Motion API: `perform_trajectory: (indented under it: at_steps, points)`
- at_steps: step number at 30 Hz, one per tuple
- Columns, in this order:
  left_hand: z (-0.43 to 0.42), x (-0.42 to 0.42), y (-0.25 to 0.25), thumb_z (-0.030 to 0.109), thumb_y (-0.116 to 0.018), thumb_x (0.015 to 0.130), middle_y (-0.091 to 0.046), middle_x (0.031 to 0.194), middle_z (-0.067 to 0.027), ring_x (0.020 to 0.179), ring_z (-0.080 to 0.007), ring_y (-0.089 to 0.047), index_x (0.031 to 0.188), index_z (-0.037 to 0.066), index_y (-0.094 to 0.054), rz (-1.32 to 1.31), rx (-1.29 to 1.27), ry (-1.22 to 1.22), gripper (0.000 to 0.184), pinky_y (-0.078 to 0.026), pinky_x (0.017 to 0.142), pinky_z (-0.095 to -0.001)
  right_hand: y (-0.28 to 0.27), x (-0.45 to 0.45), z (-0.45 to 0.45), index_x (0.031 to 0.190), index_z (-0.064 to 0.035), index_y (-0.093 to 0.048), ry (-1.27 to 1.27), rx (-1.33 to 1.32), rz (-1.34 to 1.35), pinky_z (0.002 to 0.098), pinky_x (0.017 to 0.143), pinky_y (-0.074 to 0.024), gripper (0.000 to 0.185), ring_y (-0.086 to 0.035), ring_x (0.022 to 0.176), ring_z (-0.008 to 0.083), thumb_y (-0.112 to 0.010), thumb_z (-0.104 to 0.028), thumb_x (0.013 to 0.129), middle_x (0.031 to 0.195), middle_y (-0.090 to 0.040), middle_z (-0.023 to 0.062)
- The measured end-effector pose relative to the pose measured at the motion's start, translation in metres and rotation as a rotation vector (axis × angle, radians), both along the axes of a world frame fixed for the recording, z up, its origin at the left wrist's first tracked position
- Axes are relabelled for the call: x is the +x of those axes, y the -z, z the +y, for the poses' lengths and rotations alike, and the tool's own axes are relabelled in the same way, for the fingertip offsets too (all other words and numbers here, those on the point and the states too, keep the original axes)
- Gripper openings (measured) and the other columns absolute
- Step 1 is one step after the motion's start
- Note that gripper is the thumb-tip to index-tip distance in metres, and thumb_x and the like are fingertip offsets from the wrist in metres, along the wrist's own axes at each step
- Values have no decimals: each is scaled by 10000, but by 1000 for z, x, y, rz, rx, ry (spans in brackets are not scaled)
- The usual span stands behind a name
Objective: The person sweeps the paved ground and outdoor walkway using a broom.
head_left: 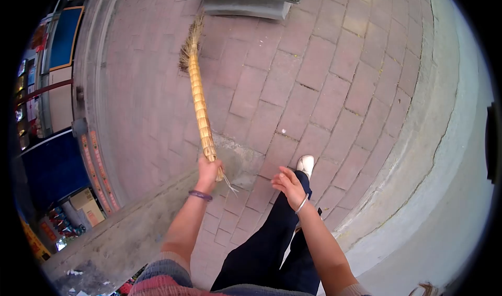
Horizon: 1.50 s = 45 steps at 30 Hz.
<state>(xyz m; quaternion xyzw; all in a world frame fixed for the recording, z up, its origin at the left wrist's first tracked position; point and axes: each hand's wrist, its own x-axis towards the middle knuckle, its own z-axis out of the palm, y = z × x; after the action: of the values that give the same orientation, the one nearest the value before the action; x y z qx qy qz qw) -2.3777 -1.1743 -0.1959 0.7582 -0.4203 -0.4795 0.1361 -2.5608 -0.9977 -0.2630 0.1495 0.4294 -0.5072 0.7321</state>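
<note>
A straw hand broom (201, 103) with a pale bound handle stretches forward over the paving. My left hand (209, 171) is wrapped round its near end, and loose strings dangle just below the grip. The broom's frayed bristles (189, 55) reach toward the base of a grey concrete block; whether they touch the ground I cannot tell. In front of my dark trousers hovers my right hand (291, 186), empty, its fingers loosely bent and apart. A silvery bangle (301, 203) circles that wrist, a purple one (201, 195) the other.
Pinkish brick paving (319, 89) covers the ground. Ahead stands the grey concrete block (243, 7). A concrete ledge (141, 217) runs close on my left, with shop goods and boxes (86, 206) beyond. A pale wall (444, 217) curves along the right. My white shoe (306, 164) is forward.
</note>
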Motion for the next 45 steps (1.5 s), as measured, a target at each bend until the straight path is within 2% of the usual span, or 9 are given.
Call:
perform_trajectory:
  at_steps: [5,13,14,18,22,29,34,38,45]
  points:
    - [-169,-21,85,-9,-550,684,-504,570,-85,457,-187,-515,696,-29,-486,49,18,-65,68,-420,414,-311,36,-13,59,1221,-10,-403,-156,225,111,277,716,-498,403,-588,810,168,-529,-184,880,952,-566,103]
    - [145,-135,30,113,-621,641,-545,805,-285,806,-418,-576,969,-95,-383,99,408,699,455,-466,708,-431,45,-59,54,1153,-6,-446,291,308,-49,347,759,-499,466,-591,830,223,-500,-377,877,948,-572,127]
    - [154,-145,9,30,-595,638,-554,733,-170,554,-244,-606,1013,-60,-405,186,487,788,430,-477,459,-336,24,-77,37,1144,-6,-451,448,220,-150,353,764,-498,485,-589,828,224,-497,-405,874,951,-572,127]
    - [165,-165,-19,37,-622,635,-574,705,-100,531,-183,-601,1028,-36,-468,379,453,954,428,-483,472,-303,6,-108,79,998,-59,-501,877,157,-275,247,569,-467,481,-500,633,126,-514,-507,824,728,-498,22]
    - [215,-157,-52,80,-638,614,-559,818,-194,795,-326,-600,1047,-17,-453,182,514,666,482,-480,663,-401,-23,-102,64,1028,-36,-480,523,261,-240,256,570,-452,432,-495,639,145,-513,-431,855,735,-493,53]
    - [271,-222,-5,24,-602,689,-537,771,-167,654,-248,-614,977,-61,-365,133,414,306,383,-511,559,-321,45,-110,49,859,-5,-512,-77,1,-251,265,504,-487,228,-569,594,152,-668,-144,769,732,-568,78]
    - [394,-287,-3,131,-644,646,-570,782,-230,703,-321,-623,924,-112,-365,63,680,1016,462,-504,609,-380,41,-191,271,953,6,-505,510,371,-245,291,522,-501,223,-554,606,178,-608,-130,809,759,-556,104]
    - [399,-378,13,-14,-583,665,-506,636,-90,472,-154,-526,881,-19,-411,577,1300,591,276,-437,409,-297,31,-277,350,818,-18,-467,752,676,124,272,492,-476,148,-509,539,157,-563,-130,828,657,-507,81]
    - [398,-365,-40,19,-606,648,-549,782,-144,502,-204,-592,1009,-37,-434,279,714,705,404,-492,437,-314,-16,-286,278,925,-39,-455,761,286,87,255,508,-486,193,-532,601,136,-600,-92,809,737,-523,72]
